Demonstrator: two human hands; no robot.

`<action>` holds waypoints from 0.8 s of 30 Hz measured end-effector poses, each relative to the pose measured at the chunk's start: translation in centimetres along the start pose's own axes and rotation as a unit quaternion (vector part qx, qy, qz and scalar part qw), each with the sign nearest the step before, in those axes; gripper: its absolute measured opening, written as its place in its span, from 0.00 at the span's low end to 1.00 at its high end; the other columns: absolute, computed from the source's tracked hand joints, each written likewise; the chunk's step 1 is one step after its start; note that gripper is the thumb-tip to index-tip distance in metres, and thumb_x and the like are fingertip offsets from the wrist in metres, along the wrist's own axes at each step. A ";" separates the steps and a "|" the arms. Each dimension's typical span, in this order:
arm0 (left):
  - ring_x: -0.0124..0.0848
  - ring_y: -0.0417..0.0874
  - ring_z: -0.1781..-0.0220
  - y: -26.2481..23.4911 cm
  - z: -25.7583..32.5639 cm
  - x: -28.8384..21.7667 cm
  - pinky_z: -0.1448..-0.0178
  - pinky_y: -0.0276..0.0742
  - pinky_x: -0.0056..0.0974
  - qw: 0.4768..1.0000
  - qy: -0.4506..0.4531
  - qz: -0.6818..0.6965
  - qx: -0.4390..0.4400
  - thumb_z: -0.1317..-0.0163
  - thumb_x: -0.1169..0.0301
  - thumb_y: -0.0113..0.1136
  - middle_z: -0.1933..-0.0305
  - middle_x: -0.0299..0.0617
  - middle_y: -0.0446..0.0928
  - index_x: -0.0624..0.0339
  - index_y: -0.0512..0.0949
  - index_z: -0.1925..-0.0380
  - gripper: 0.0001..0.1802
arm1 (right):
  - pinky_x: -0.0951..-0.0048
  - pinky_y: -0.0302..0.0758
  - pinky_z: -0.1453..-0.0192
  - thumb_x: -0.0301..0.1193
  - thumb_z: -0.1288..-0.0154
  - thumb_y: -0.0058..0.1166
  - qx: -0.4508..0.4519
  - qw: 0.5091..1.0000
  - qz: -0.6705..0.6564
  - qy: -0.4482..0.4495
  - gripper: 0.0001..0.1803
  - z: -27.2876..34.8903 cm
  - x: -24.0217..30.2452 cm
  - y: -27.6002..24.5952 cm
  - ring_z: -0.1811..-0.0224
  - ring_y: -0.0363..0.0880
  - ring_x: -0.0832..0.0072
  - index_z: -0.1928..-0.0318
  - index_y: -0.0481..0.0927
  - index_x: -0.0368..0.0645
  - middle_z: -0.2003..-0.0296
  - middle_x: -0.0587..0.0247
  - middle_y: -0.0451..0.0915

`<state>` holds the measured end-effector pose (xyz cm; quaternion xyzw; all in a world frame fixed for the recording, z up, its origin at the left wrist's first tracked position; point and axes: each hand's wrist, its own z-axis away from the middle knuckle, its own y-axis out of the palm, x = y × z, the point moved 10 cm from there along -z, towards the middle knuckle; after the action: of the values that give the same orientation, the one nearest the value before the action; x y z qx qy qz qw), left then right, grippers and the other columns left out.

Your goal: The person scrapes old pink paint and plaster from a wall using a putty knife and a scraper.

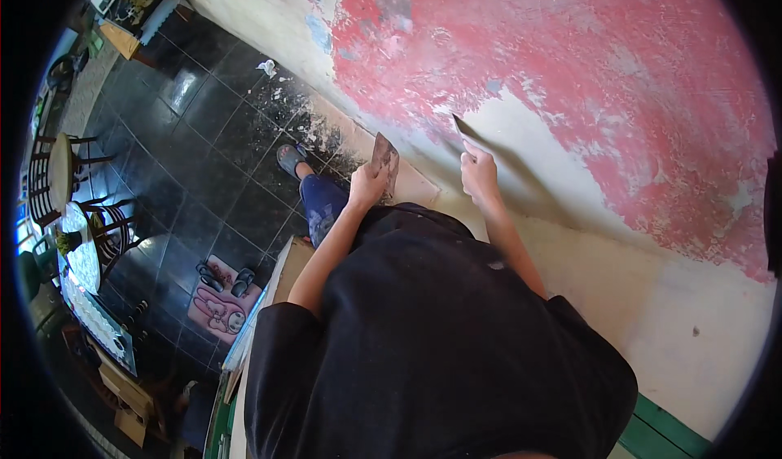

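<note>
My left hand (368, 186) is closed round a broad putty knife (384, 155). Its blade is smeared brown and points up and away from me, over the pale ledge at the foot of the wall. To its right, my right hand (479, 170) grips a second putty knife (468, 130), seen nearly edge-on. The tip of that blade is at the wall (603, 68), by the lower border of the flaking pink paint; whether it touches cannot be told. Bare cream plaster shows below the pink, and the right arm casts a shadow there. Fingers hide both handles.
Paint flakes (281, 101) litter the dark tiled floor (195, 166) along the wall. My shoe (288, 159) stands beside them. Farther left are a pink mat (224, 300) with dark slippers, round tables (61, 170) and chairs. Green boards (664, 430) lie at lower right.
</note>
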<state>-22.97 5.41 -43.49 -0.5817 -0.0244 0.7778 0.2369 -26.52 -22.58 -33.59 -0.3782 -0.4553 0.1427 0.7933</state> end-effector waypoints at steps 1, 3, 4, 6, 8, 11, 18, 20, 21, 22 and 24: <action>0.62 0.84 0.60 0.0 0.0 -0.2 0.55 0.78 0.56 1.000 0.001 0.000 0.001 0.36 0.58 0.55 0.68 0.64 0.81 0.70 0.80 0.66 0.20 | 0.71 0.62 0.84 0.28 0.28 0.44 0.007 1.000 -0.005 0.004 0.26 -0.6 0.2 0.8 0.86 0.64 0.80 0.31 0.74 0.39 0.79 0.68 0.71; 0.62 0.83 0.61 -0.3 0.0 -0.7 0.56 0.78 0.57 1.000 0.013 -0.011 -0.002 0.36 0.58 0.55 0.68 0.64 0.80 0.69 0.80 0.66 0.20 | 0.70 0.62 0.84 0.28 0.28 0.44 0.013 1.000 -0.010 0.008 0.26 -1.2 0.3 1.7 0.86 0.64 0.80 0.31 0.74 0.39 0.79 0.68 0.72; 0.62 0.83 0.61 -0.3 0.0 -0.6 0.56 0.78 0.57 1.000 0.013 -0.010 -0.004 0.36 0.58 0.55 0.68 0.64 0.80 0.69 0.80 0.66 0.20 | 0.70 0.62 0.84 0.27 0.28 0.44 0.014 1.000 0.007 0.001 0.26 -1.5 0.8 2.1 0.85 0.64 0.80 0.31 0.74 0.39 0.79 0.67 0.72; 0.63 0.83 0.61 -0.2 0.1 -0.3 0.56 0.78 0.57 1.000 0.002 0.019 0.003 0.36 0.58 0.55 0.68 0.63 0.81 0.69 0.80 0.67 0.20 | 0.70 0.62 0.84 0.27 0.28 0.44 0.014 1.000 0.024 -0.007 0.26 -1.4 1.3 1.9 0.85 0.64 0.80 0.31 0.74 0.38 0.78 0.67 0.72; 0.63 0.83 0.61 -0.3 0.5 0.4 0.56 0.78 0.57 1.000 0.000 0.015 -0.004 0.36 0.58 0.55 0.68 0.63 0.81 0.69 0.80 0.67 0.20 | 0.69 0.63 0.84 0.27 0.28 0.44 0.004 1.000 0.007 0.016 0.26 -0.2 0.0 0.7 0.85 0.65 0.80 0.31 0.74 0.39 0.78 0.66 0.73; 0.63 0.83 0.61 -0.6 0.3 1.1 0.55 0.78 0.57 1.000 -0.006 0.005 -0.005 0.36 0.58 0.55 0.68 0.63 0.81 0.68 0.80 0.67 0.20 | 0.69 0.63 0.84 0.28 0.27 0.45 0.014 1.000 0.007 -0.006 0.26 -1.2 0.4 1.9 0.85 0.65 0.80 0.31 0.74 0.39 0.77 0.65 0.73; 0.62 0.83 0.59 -0.9 0.6 0.9 0.54 0.78 0.56 1.000 -0.016 0.021 -0.011 0.36 0.58 0.55 0.67 0.64 0.81 0.70 0.80 0.67 0.21 | 0.70 0.63 0.85 0.28 0.27 0.44 0.004 1.000 0.012 0.010 0.25 -1.6 -1.2 2.5 0.85 0.65 0.79 0.31 0.74 0.40 0.77 0.65 0.74; 0.62 0.83 0.59 -0.9 0.5 0.9 0.54 0.78 0.56 0.999 -0.022 0.021 -0.010 0.36 0.58 0.55 0.67 0.64 0.81 0.70 0.80 0.66 0.21 | 0.69 0.64 0.85 0.28 0.27 0.44 0.002 1.000 0.027 -0.004 0.25 -2.0 -1.0 2.6 0.85 0.66 0.79 0.31 0.74 0.40 0.76 0.64 0.76; 0.62 0.84 0.58 -0.9 0.4 0.9 0.54 0.78 0.56 0.999 -0.027 0.021 -0.009 0.36 0.58 0.55 0.66 0.64 0.81 0.70 0.80 0.66 0.21 | 0.69 0.64 0.85 0.28 0.27 0.44 0.000 1.000 0.028 -0.003 0.25 -2.4 -0.8 2.9 0.85 0.66 0.79 0.31 0.74 0.40 0.76 0.64 0.76; 0.62 0.84 0.58 -0.9 0.4 1.1 0.54 0.78 0.56 0.999 -0.029 0.021 -0.009 0.36 0.58 0.55 0.66 0.64 0.81 0.70 0.80 0.66 0.21 | 0.69 0.65 0.85 0.28 0.27 0.45 0.001 0.999 0.040 0.003 0.25 -2.6 -0.3 3.8 0.85 0.67 0.78 0.32 0.75 0.40 0.75 0.63 0.77; 0.62 0.84 0.58 -0.8 0.5 1.5 0.53 0.78 0.55 1.000 -0.026 0.006 -0.003 0.36 0.57 0.55 0.65 0.64 0.82 0.69 0.81 0.64 0.21 | 0.69 0.65 0.85 0.28 0.27 0.45 0.003 0.999 0.052 0.011 0.25 -2.1 0.0 3.9 0.85 0.68 0.78 0.32 0.75 0.39 0.74 0.62 0.78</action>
<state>-23.45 6.80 -44.43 -0.5623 -0.0300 0.7938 0.2299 -24.33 -20.92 -37.02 -0.4008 -0.4260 0.1813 0.7906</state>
